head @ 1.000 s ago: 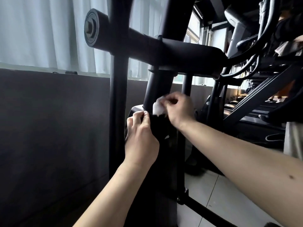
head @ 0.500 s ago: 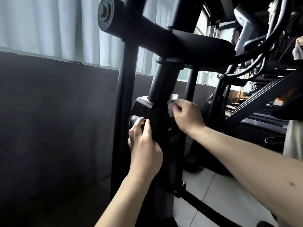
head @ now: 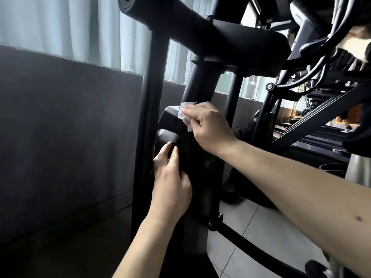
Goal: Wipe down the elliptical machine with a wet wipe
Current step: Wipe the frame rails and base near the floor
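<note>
The right hand (head: 210, 127) holds a white wet wipe (head: 185, 115) against the black elliptical machine (head: 200, 85), at the top edge of the moulded housing (head: 170, 121) where the thick central column rises out of it. Its fingers (head: 192, 112) are curled and pressed together over the wipe, pinching the crumpled sheet between fingertips and thumb. The wipe pokes out beyond the fingertips to the left and hangs a little below them, lying flat on the housing surface.

Lower down, the left hand (head: 172, 183) grips the side edge of the same housing. Its thumb lies on the front face, and the other fingers (head: 163, 152), held close together, wrap behind the rounded edge, where their tips are hidden. The two hands are near each other but apart, the right above the left.

A slim black upright bar (head: 148, 117) stands just left of the housing. Behind it are a dark wall (head: 70, 127) and pale curtains (head: 60, 27). Light floor tiles (head: 251, 227) lie to the right.
</note>
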Demonstrator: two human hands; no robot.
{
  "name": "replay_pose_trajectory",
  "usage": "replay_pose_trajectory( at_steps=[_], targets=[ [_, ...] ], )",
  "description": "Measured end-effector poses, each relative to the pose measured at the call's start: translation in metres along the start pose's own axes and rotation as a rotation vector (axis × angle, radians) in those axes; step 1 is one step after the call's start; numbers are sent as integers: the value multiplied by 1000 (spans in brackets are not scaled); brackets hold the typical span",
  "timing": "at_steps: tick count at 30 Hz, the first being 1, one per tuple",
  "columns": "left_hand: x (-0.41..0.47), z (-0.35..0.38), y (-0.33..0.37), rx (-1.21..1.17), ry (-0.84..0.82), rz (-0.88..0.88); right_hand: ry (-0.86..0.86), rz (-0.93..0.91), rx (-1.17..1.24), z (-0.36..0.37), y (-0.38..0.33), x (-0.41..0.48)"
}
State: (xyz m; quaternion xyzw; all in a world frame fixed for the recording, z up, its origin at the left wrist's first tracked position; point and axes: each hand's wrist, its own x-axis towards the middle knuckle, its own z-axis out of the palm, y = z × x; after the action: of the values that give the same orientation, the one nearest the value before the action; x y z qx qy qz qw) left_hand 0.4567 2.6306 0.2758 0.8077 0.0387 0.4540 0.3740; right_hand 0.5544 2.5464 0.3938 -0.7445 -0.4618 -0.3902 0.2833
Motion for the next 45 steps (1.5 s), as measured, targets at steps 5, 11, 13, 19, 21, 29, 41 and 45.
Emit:
replay_pose_trajectory(
  at_steps=[5,11,13,19,21,29,41,45],
  targets=[
    [-5,0,-1,29,-23,19,196,30,10,6,7,-27],
    [-10,0,-1,54,-35,26,148,240,107,8,12,-44],
    [-11,1,-2,68,-43,36,215,236,188,3,5,-30],
    [-12,7,-11,74,-10,71,224,399,255,22,9,-67],
    [-12,10,-16,84,5,95,92,477,234,29,9,-103],
    [-12,11,-15,119,-6,95,222,439,231,17,20,-41],
    [-13,11,-13,191,-38,104,35,575,289,33,7,-116],
    [-16,12,-9,226,-82,75,266,487,222,20,23,-39]
  ],
)
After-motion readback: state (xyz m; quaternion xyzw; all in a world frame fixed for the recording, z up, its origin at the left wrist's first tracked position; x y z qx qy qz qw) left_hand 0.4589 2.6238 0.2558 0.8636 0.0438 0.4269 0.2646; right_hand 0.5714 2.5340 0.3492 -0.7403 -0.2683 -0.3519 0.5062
